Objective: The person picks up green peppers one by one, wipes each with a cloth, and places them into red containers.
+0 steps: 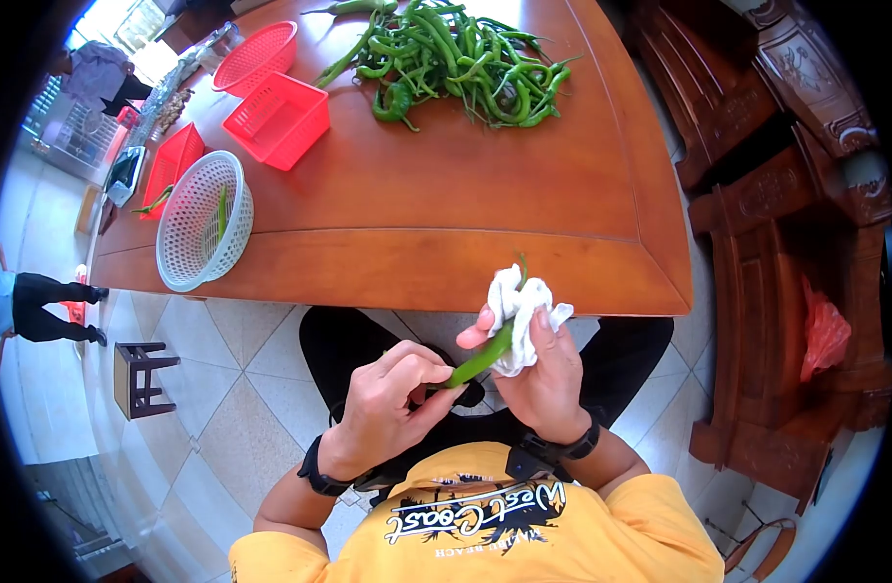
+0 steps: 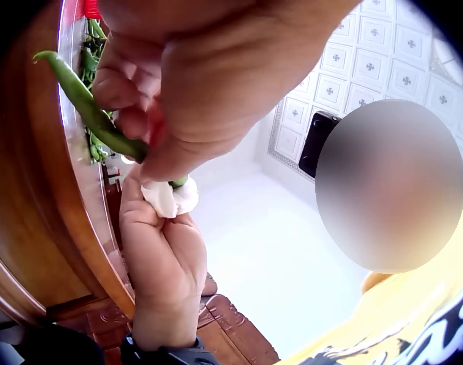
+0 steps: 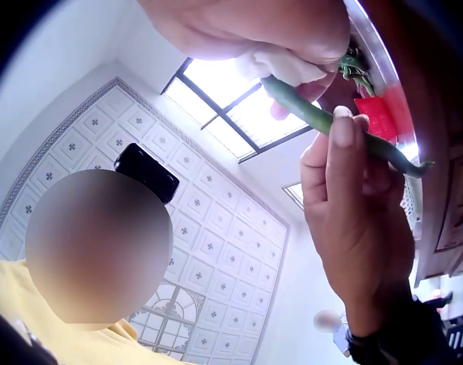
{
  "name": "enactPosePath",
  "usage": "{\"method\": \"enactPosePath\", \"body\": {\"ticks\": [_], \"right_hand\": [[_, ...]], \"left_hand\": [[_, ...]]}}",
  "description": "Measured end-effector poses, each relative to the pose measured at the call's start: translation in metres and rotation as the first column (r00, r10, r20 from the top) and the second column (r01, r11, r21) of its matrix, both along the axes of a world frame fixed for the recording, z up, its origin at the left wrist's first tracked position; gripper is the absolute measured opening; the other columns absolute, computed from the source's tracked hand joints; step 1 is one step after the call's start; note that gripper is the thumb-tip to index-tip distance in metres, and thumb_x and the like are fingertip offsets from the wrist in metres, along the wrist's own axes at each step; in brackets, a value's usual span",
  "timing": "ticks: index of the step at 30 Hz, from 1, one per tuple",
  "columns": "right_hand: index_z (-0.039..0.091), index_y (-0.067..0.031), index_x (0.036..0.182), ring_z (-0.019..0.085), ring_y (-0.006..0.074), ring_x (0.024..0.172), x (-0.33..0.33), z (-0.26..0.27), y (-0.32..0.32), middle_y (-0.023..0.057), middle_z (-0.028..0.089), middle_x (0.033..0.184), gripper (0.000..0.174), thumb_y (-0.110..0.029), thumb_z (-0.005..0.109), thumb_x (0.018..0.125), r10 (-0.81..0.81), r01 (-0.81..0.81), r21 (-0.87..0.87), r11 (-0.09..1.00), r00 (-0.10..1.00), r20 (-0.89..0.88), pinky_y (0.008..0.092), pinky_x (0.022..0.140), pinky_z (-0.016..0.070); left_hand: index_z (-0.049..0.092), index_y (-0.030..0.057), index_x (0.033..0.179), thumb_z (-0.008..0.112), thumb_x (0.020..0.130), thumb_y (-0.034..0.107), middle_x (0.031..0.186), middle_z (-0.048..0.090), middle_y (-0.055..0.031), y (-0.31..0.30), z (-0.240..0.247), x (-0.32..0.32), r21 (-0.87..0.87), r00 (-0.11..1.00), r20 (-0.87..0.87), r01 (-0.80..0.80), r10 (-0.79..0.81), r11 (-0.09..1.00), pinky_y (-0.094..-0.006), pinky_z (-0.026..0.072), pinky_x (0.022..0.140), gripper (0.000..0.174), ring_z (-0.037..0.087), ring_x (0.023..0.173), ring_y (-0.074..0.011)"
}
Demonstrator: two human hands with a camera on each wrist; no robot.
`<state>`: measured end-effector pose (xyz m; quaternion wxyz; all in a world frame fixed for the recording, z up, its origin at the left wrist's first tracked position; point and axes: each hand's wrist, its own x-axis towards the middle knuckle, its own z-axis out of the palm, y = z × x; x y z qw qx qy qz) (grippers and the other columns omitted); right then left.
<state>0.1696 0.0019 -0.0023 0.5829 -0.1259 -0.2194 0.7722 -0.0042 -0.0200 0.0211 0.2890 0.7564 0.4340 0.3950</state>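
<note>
Over the lap, in front of the table edge, both hands are on one long green pepper [image 1: 480,361]. The left hand [image 1: 387,394] pinches its lower end between thumb and fingers. In the right hand [image 1: 543,384] is a crumpled white cloth [image 1: 505,291], wrapped about the pepper's other part; a thin green tip shows beyond the cloth. The left wrist view has the pepper [image 2: 87,106] curving out past the left fingers, with the cloth [image 2: 169,199] close behind. In the right wrist view the left hand [image 3: 360,220] grips the pepper [image 3: 307,110] near its middle.
A large heap of green peppers [image 1: 455,63] lies at the table's far side. On the left stand a pale perforated basket [image 1: 178,228] with green pepper inside and several red baskets [image 1: 280,121]. Carved wooden furniture [image 1: 757,330] is to the right, a small stool [image 1: 139,379] to the left.
</note>
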Motion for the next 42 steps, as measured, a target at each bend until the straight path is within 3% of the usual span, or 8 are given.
{"method": "enactPosePath", "body": {"ticks": [9,17,25,28,30,33,37,42], "right_hand": [[0.045,-0.0031,0.126,0.063,0.0272,0.103,0.003,-0.011,0.002,0.0150,0.060,0.114,0.038,-0.032,0.037,0.102,-0.063,0.060,-0.022,0.998,0.981,-0.183,0.0403,0.093,0.0480],[0.048,-0.0029,0.121,0.056,0.0286,0.115,-0.008,-0.007,-0.010,0.0110,0.058,0.114,0.034,-0.027,0.052,0.097,-0.085,0.059,0.114,0.992,0.967,0.240,0.0446,0.103,0.0386],[0.047,-0.0002,0.126,0.055,0.0244,0.115,-0.013,-0.011,-0.014,0.0129,0.057,0.120,0.039,-0.026,0.052,0.098,-0.039,0.012,0.068,0.998,0.907,0.419,0.0369,0.095,0.0457],[0.049,0.0002,0.125,0.056,0.0194,0.111,-0.003,-0.020,-0.012,0.0113,0.057,0.122,0.035,-0.022,0.051,0.098,-0.085,0.002,0.134,0.991,0.785,0.614,0.0325,0.093,0.0448],[0.055,0.0041,0.118,0.052,0.0136,0.101,-0.005,-0.024,-0.008,0.0086,0.050,0.117,0.028,-0.014,0.055,0.096,-0.285,0.187,0.224,0.956,0.769,0.572,0.0248,0.086,0.0423],[0.059,0.0025,0.110,0.054,0.0168,0.093,0.010,-0.018,-0.004,0.0095,0.051,0.106,0.024,-0.007,0.062,0.088,-0.488,0.171,0.467,0.868,0.473,0.734,0.0265,0.080,0.0434],[0.061,-0.0006,0.106,0.057,0.0237,0.086,0.003,-0.011,0.001,0.0130,0.055,0.098,0.036,0.007,0.068,0.072,-0.647,0.035,0.710,0.704,0.445,0.619,0.0284,0.072,0.0467],[0.065,-0.0002,0.101,0.056,0.0215,0.086,0.008,-0.016,0.014,0.0125,0.049,0.103,0.030,0.009,0.066,0.073,-0.762,0.081,0.794,0.603,0.355,0.542,0.0274,0.072,0.0470]], "left_hand": [[0.059,0.0007,0.085,0.075,0.075,0.001,0.075,0.062,-0.0059,-0.003,-0.001,-0.002,-0.261,0.984,0.172,0.080,-0.035,0.962,-0.0184,0.0409,0.046,0.019,0.054,0.054,-0.0051],[0.059,-0.0015,0.091,0.068,0.086,0.005,0.078,0.064,-0.0021,-0.002,-0.004,0.002,-0.591,0.895,0.434,0.196,0.103,0.782,-0.0167,0.0445,0.053,0.012,0.057,0.063,-0.0021],[0.055,-0.0023,0.102,0.058,0.094,0.012,0.085,0.066,-0.0055,0.003,0.001,-0.002,-0.657,0.860,0.491,0.262,0.137,0.707,-0.0157,0.0446,0.051,0.016,0.055,0.059,-0.0028],[0.055,-0.0023,0.104,0.054,0.096,0.014,0.085,0.067,-0.0079,0.005,0.004,-0.003,-0.678,0.830,0.527,0.284,0.180,0.678,-0.0156,0.0429,0.048,0.018,0.052,0.054,-0.0034],[0.055,-0.0018,0.105,0.050,0.098,0.015,0.086,0.068,-0.0103,0.006,0.004,-0.005,-0.690,0.792,0.567,0.307,0.226,0.655,-0.0160,0.0414,0.045,0.018,0.051,0.051,-0.0037],[0.054,-0.0027,0.114,0.048,0.099,0.016,0.083,0.067,-0.0096,0.008,0.007,-0.007,-0.720,0.762,0.589,0.343,0.269,0.604,-0.0159,0.0412,0.044,0.025,0.051,0.050,-0.0040],[0.049,-0.0036,0.129,0.045,0.100,0.015,0.081,0.066,-0.0086,0.010,0.006,-0.003,-0.740,0.730,0.616,0.406,0.297,0.536,-0.0161,0.0407,0.043,0.035,0.051,0.049,-0.0049],[0.048,-0.0029,0.131,0.045,0.099,0.015,0.078,0.064,-0.0082,0.010,0.003,-0.007,-0.739,0.672,0.662,0.511,0.332,0.438,-0.0165,0.0387,0.042,0.036,0.051,0.049,-0.0059]]}}
